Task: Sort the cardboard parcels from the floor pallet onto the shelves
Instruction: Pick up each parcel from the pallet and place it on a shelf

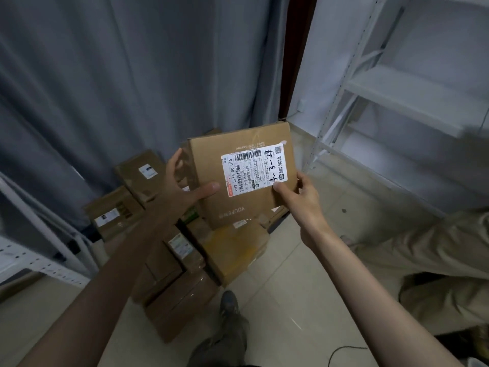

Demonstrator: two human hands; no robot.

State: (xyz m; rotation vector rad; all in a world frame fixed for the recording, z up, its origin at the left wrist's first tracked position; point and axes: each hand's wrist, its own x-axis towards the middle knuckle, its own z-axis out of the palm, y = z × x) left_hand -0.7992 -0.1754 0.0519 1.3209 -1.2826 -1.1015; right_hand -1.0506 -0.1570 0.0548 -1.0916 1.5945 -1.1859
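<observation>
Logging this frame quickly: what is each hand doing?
Left hand: holding the parcel by its left edge.
Right hand: holding the same parcel by its right edge.

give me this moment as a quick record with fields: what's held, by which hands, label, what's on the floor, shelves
held item: cardboard parcel, lifted above the pile, label side facing the camera
left hand: grips the parcel's left edge, thumb on top
right hand: grips the lower right corner, thumb on the label's edge
shipping label: white, barcodes, handwritten "4-3-24"
floor pile: more cardboard parcels, several labelled
white shelves: to the right, the tiers in view bare
backdrop: grey curtain
</observation>
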